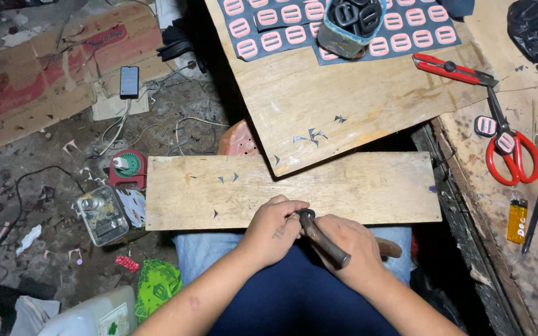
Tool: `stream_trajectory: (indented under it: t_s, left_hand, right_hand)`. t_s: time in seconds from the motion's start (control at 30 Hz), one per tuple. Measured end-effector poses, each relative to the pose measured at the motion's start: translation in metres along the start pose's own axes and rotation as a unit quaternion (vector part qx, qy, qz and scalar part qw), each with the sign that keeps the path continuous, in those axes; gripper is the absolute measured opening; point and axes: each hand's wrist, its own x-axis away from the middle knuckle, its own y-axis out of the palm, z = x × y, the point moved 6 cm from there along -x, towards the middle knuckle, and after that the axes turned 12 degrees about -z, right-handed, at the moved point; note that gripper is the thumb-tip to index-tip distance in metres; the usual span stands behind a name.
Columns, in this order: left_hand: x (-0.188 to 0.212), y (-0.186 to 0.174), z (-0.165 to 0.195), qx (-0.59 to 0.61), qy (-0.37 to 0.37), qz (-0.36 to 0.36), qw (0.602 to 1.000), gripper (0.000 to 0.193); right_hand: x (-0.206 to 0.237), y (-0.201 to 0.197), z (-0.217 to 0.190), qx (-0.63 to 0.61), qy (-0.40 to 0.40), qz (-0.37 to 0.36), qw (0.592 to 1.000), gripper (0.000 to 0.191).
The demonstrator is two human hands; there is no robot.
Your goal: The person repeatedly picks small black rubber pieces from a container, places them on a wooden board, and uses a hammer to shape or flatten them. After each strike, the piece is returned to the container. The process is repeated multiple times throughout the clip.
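Right hand (351, 247) grip wraps tool handle (326, 244); left hand (274, 229) pinches black buckle (306, 214).

Pale wooden board (356, 186) across dark blue trousers (294, 298). Far off, pink buckles (272, 39) on a dark sheet — red-handled scissors (513, 155) right, yellow lighter (517, 221) nearer.

Surroundings: cluttered floor on one side, worn table on the other.

A phone (129, 81) lies on flattened cardboard (45, 74) at the floor's far left, cables trailing from it. A small metal box (101, 214) sits just beside the plank's left end. Red-handled scissors (510, 152) lie on the table (499, 211) near its left edge, a red utility knife (453, 70) beyond them, a yellow lighter (517, 220) nearer. A tin of black buckles (351, 25) stands on a dark sheet of pink buckles (406, 34) on the tilted board (350, 93).
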Motion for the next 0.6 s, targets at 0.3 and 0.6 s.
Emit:
stream_trajectory:
  t_s: [0.3, 0.6]
  left_hand:
    - [-0.006, -0.014, -0.020, -0.027, 0.028, 0.119, 0.992, 0.021]
    - [0.008, -0.014, 0.013, -0.297, 0.181, 0.105, 0.932, 0.029]
  right_hand:
    - [0.002, -0.009, 0.016, -0.018, 0.137, -0.022, 0.990, 0.022]
    - [0.005, -0.015, 0.054, -0.058, 0.096, 0.057, 0.992, 0.038]
